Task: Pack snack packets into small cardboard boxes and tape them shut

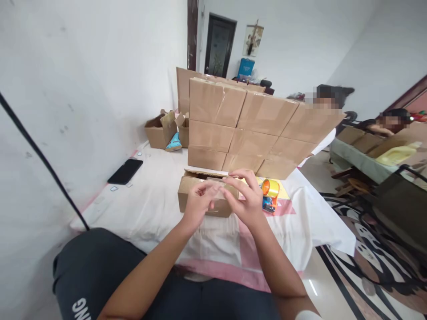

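Note:
A small cardboard box (pixel 187 195) sits in front of me on the cloth, a dark gap showing along its top back edge. Above its front side, my left hand (pixel 200 202) is closed in a pinch on a thin clear strip (pixel 218 186), which looks like sticky tape. My right hand (pixel 247 195) has its thumb and forefinger close together at the strip's other end, its remaining fingers raised and bent. Both hands cover part of the box. Just right of my right hand lies an orange and blue tape dispenser (pixel 270 195) with a yellowish roll.
Behind the box rises a wall of stacked, taped cardboard boxes (pixel 253 129). Further left are an open carton (pixel 156 133), a blue packet (pixel 174 142) and a black phone (pixel 125 171). A white wall borders the left. Two other people are beyond the stack and at another table.

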Demonstrator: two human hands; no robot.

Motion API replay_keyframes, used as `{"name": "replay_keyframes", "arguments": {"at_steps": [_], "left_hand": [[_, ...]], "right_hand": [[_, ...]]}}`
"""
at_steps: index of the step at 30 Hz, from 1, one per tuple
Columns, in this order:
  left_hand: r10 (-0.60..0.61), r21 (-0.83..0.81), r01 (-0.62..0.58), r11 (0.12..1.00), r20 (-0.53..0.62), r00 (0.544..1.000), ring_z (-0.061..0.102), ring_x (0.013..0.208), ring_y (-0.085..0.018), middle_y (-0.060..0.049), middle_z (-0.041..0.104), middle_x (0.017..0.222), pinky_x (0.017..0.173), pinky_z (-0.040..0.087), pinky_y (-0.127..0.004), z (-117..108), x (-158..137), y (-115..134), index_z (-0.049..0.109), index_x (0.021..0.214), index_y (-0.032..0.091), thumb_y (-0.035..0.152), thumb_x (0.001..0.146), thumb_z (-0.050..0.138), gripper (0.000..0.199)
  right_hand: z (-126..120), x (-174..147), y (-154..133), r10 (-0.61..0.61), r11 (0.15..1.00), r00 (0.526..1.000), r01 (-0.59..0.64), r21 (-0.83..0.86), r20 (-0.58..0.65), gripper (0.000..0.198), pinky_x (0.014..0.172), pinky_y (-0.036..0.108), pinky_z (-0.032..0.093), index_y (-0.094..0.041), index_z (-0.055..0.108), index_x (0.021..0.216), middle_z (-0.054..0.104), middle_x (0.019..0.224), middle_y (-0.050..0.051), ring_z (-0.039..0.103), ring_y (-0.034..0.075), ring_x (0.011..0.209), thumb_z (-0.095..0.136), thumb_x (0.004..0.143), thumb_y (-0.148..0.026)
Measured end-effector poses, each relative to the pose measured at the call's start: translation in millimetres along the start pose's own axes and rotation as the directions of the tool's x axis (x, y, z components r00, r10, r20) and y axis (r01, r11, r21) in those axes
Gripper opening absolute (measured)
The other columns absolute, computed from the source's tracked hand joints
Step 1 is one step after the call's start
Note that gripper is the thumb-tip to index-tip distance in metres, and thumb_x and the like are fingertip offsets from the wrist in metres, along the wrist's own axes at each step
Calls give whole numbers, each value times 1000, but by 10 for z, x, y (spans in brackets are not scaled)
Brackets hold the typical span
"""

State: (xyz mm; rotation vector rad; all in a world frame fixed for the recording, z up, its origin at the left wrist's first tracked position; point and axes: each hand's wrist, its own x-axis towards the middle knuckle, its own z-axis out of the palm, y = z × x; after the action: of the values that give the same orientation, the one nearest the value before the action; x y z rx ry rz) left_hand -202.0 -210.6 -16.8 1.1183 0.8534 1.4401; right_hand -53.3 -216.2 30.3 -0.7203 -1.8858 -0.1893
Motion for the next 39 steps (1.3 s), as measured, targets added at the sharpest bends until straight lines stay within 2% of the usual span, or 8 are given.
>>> {"name": "replay_keyframes", "arguments": {"at_steps": [3,8,15,21,29,31,36,39], "left_hand": [[45,54,-48,997,64,997,39,38,-6,6,46,44,38,25,-19,14,-77,14,72,78,17,57,80,72,40],[91,70,-102,992,155,984,42,38,-7,5,49,45,40,30,-21,46,-198,71,74,79,17,49,83,72,33],[97,34,-104,994,164,982,50,42,-9,3,59,55,44,40,-23,133,-402,73,75,89,16,50,77,77,35],[1,19,-4,1000,147,989,47,42,-8,8,51,46,47,39,-21,202,-393,-126,70,109,14,52,75,76,51],[-1,103,-23,994,228,974,44,42,-7,4,55,53,45,37,-22,159,-335,-165,68,78,15,62,77,71,47],[14,185,-59,981,234,972,47,43,-9,4,54,50,47,38,-23,116,-324,-221,69,78,16,59,81,68,44],[107,459,-183,869,185,977,59,56,-15,-1,62,55,65,47,-28,-52,-222,-339,73,76,18,45,88,64,31],[193,582,-212,785,96,977,69,90,-26,-9,75,87,90,49,-38,-228,-86,-254,77,92,21,42,91,60,27]], "right_hand": [[-78,84,-91,7,1000,1000,-7,17,-1,20,80,41,55,-28,71,109,66,106,8,64,23,97,66,91,-21],[-273,215,-237,-84,995,978,93,-40,191,15,90,45,52,-26,74,102,67,111,9,61,24,106,66,91,-19],[-409,334,-329,86,993,989,-95,71,118,12,83,41,52,-25,78,85,68,100,7,61,21,97,69,92,-28],[-462,386,-329,77,996,976,-82,17,204,16,91,44,49,-24,79,78,67,109,7,59,23,108,71,91,-31],[-491,459,-403,57,998,969,-54,-18,241,17,92,44,48,-25,79,77,66,113,7,58,24,111,71,90,-32],[-547,547,-414,69,997,978,-76,26,196,17,90,43,49,-25,78,79,67,107,6,61,22,104,70,91,-32],[-926,892,-496,71,992,973,-46,116,-219,10,97,43,50,-24,74,83,65,93,1,63,18,96,73,90,-31],[-1096,995,-638,51,995,981,-34,94,-185,8,102,44,47,-25,75,82,65,96,1,63,17,101,75,89,-28]]}}
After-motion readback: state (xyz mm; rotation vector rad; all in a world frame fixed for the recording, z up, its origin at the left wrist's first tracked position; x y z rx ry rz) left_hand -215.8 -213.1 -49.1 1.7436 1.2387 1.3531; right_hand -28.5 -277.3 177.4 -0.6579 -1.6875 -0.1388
